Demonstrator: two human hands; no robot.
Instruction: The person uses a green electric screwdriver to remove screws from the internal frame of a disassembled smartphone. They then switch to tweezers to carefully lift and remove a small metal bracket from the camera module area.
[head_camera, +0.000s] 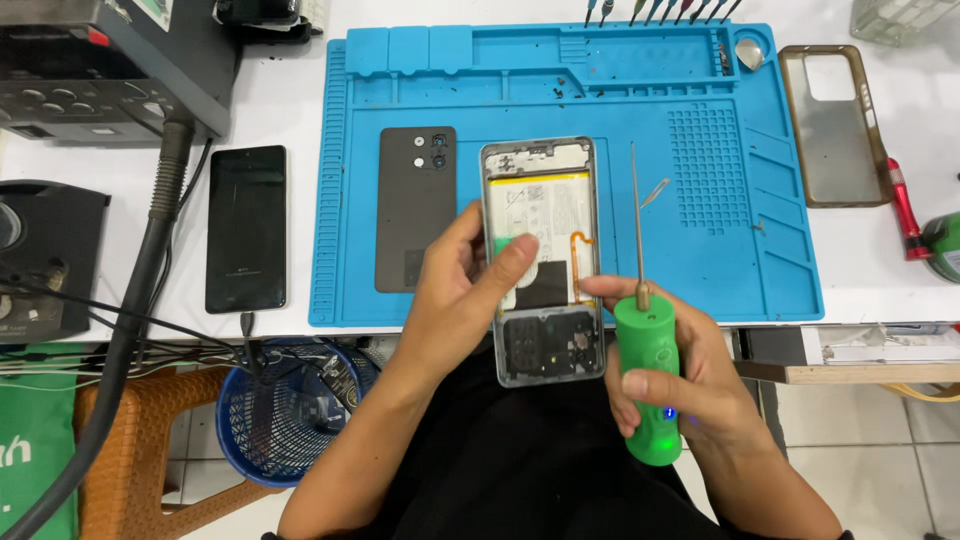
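While the opened phone is gripped in the left hand over the near edge of the blue mat, it should be kept level and steady. Wrapped around the green screwdriver, the right hand would best keep its long bit upright, away from the battery.

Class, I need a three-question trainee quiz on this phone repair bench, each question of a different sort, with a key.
1. True or false: the left hand holds the opened phone.
2. What does the right hand grip? A) tweezers B) green screwdriver C) brush
3. On what does the black back cover lie?

Key: 1 true; 2 B; 3 the blue mat.
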